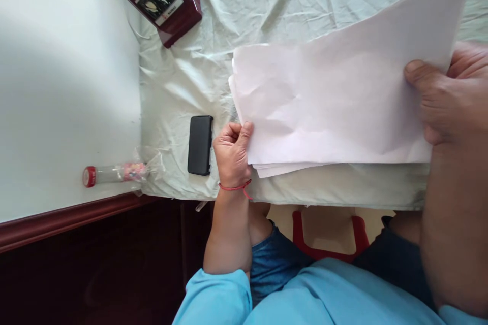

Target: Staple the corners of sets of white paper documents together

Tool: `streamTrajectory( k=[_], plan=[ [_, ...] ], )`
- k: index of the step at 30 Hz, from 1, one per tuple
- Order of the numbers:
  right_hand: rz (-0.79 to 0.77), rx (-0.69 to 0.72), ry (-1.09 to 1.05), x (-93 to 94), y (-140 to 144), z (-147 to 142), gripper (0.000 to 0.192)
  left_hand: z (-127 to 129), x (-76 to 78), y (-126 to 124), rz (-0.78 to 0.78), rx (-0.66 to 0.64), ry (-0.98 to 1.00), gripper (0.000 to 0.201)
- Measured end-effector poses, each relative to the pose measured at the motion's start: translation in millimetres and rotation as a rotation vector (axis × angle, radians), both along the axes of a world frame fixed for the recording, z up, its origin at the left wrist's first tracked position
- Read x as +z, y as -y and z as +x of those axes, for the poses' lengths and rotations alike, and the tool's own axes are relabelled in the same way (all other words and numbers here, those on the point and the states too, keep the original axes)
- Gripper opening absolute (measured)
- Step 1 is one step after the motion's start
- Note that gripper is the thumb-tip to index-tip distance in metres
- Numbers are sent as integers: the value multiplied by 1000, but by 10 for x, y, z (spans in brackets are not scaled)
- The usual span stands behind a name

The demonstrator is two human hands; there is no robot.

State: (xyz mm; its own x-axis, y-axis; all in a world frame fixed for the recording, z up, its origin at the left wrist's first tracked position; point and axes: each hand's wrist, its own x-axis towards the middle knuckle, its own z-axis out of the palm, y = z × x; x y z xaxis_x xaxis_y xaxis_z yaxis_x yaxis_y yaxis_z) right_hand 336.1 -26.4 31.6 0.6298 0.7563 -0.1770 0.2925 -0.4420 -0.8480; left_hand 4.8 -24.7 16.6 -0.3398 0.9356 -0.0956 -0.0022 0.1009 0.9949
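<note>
Head view shows a thin stack of white, slightly creased paper sheets (335,106), its top sheet lifted. Left hand (232,150) pinches the stack's near left corner, fingers curled shut on it; right hand (444,94) grips the right edge, thumb on top. Just left of the left hand lies a black phone (200,144) on pale green cloth (179,76); further left, a plastic bottle (112,173); beyond, a maroon fan base (168,2).

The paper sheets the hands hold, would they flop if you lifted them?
Probably floppy: the paper sheets look thin and creased, held by the left hand and the right hand. Likely light. The stacked edges are fanned, so sheets may slide apart.
</note>
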Motion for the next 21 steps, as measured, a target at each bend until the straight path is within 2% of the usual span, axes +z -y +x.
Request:
streamTrajectory(
  k=[5,8,11,21],
  plan=[
    [23,37,-8,14,16,-16,21,-4,-2,-4,10,-15,-19,66],
    [28,14,-5,14,3,-25,19,-2,-7,-9,9,-21,26,55],
    [-2,15,-20,45,-2,-48,22,4,5,-5,6,-22,55,53],
    [7,37,-27,55,24,-42,21,-12,-14,4,47,-42,-7,66]
  ],
)
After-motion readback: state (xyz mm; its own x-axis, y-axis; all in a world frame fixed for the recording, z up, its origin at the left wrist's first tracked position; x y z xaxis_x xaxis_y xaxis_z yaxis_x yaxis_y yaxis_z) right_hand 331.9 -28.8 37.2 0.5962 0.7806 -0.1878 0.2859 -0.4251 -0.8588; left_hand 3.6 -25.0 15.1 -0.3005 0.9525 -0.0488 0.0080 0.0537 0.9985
